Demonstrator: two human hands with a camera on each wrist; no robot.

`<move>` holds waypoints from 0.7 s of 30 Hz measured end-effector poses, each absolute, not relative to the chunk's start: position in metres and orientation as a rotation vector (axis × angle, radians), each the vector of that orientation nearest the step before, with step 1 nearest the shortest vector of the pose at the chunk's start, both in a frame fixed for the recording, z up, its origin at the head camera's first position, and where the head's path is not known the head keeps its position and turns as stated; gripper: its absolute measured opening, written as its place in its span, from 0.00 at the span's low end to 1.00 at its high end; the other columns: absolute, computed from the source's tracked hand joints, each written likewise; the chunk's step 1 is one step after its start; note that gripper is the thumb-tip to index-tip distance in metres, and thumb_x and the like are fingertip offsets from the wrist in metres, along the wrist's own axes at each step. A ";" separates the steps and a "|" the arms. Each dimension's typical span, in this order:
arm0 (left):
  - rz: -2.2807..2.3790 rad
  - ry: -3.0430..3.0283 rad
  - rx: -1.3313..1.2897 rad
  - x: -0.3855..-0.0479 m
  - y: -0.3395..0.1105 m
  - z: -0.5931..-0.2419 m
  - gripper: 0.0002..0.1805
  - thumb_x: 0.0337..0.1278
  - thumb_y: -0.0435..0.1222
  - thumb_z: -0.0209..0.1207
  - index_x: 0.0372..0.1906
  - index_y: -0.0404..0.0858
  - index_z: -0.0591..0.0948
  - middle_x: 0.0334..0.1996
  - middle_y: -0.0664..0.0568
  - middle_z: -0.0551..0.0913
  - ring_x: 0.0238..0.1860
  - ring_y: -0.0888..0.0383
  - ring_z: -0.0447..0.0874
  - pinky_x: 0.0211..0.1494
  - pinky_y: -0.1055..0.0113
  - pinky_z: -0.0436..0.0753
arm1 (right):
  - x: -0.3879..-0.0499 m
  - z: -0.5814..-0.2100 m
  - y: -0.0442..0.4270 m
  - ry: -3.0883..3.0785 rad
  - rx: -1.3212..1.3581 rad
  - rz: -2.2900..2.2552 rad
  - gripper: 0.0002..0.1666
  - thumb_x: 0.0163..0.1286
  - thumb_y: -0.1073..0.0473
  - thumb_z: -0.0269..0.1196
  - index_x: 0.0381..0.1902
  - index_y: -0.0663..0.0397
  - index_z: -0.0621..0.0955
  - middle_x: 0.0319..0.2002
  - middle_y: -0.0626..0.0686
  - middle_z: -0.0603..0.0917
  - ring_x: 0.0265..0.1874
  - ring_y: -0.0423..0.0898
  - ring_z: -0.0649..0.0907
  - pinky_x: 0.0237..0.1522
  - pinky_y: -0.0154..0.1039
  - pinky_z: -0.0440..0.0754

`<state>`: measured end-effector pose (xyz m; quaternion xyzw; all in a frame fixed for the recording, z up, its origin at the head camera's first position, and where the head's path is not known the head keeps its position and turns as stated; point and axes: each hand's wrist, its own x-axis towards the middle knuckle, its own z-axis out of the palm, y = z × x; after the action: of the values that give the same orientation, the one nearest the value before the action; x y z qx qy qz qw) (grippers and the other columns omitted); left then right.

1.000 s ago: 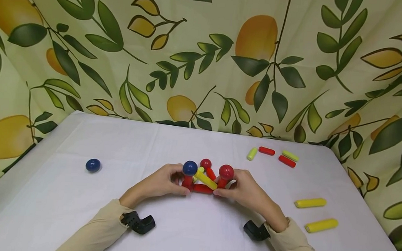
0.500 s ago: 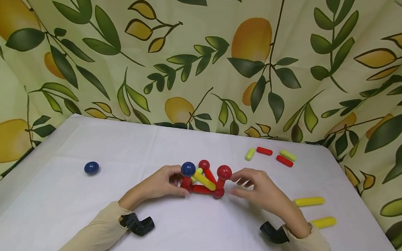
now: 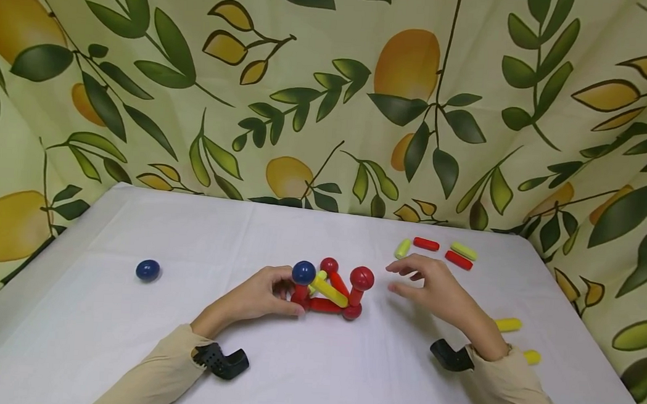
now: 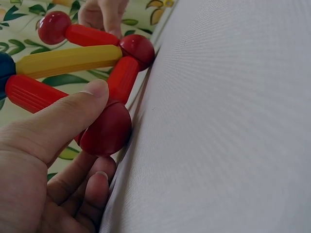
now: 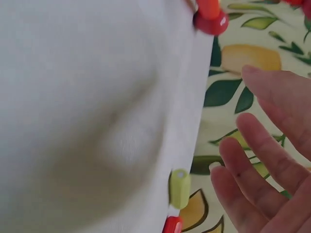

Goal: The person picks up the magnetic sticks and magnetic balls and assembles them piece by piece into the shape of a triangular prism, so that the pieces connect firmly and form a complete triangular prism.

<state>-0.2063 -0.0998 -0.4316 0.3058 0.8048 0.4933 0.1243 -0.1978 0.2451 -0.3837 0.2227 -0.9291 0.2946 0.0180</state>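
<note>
A structure of magnetic rods and balls (image 3: pixel 327 305) stands mid-table. Red rods and red balls form its base. A blue ball (image 3: pixel 304 272) tops its left upright, a red ball (image 3: pixel 361 278) its right one, and a long yellow rod (image 3: pixel 330 292) slants down from the blue ball. My left hand (image 3: pixel 257 294) holds the lower left corner, thumb across the front by a red ball (image 4: pixel 109 128) and fingers behind. To the right, clear of the structure, my right hand (image 3: pixel 435 289) hovers with fingers spread loosely; nothing is between them in the right wrist view.
A loose blue ball (image 3: pixel 148 270) lies on the left. At the back right are short rods, including a yellow-green rod (image 3: pixel 403 249) and a red rod (image 3: pixel 459 260). Two long yellow rods (image 3: pixel 507 324) lie partly hidden by my right arm. A patterned curtain (image 3: pixel 329 103) hangs behind the table.
My right hand has let go of the structure's right upright and moved away to the right and slightly back. My left hand has kept its hold on the left corner.
</note>
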 end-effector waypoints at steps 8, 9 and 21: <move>1.418 2.357 0.870 -0.206 -0.100 -0.432 0.19 0.48 0.38 0.74 0.47 0.44 0.83 0.33 0.55 0.79 0.36 0.58 0.75 0.38 0.72 0.75 | -0.228 -0.386 0.251 -2.920 0.648 0.855 0.18 0.61 0.62 0.71 0.49 0.60 0.84 0.48 0.59 0.85 0.51 0.61 0.81 0.51 0.59 0.81; 1.419 2.357 0.875 -0.206 -0.100 -0.433 0.19 0.48 0.38 0.74 0.47 0.43 0.83 0.33 0.54 0.79 0.36 0.58 0.75 0.38 0.72 0.75 | -0.231 -0.387 0.252 -2.927 0.639 0.848 0.18 0.61 0.62 0.71 0.49 0.60 0.84 0.49 0.60 0.85 0.53 0.61 0.80 0.52 0.59 0.80; 1.421 2.366 0.878 -0.207 -0.099 -0.433 0.18 0.49 0.39 0.74 0.45 0.42 0.83 0.32 0.52 0.79 0.36 0.57 0.75 0.38 0.73 0.75 | -0.253 -0.393 0.244 -3.161 0.501 0.758 0.21 0.64 0.69 0.63 0.56 0.61 0.81 0.65 0.70 0.71 0.65 0.68 0.70 0.63 0.64 0.72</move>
<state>-0.2066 -0.0994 -0.4332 0.3009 0.8107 0.4870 0.1223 -0.2530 0.2436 -0.3928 0.1520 -0.9584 0.2300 -0.0736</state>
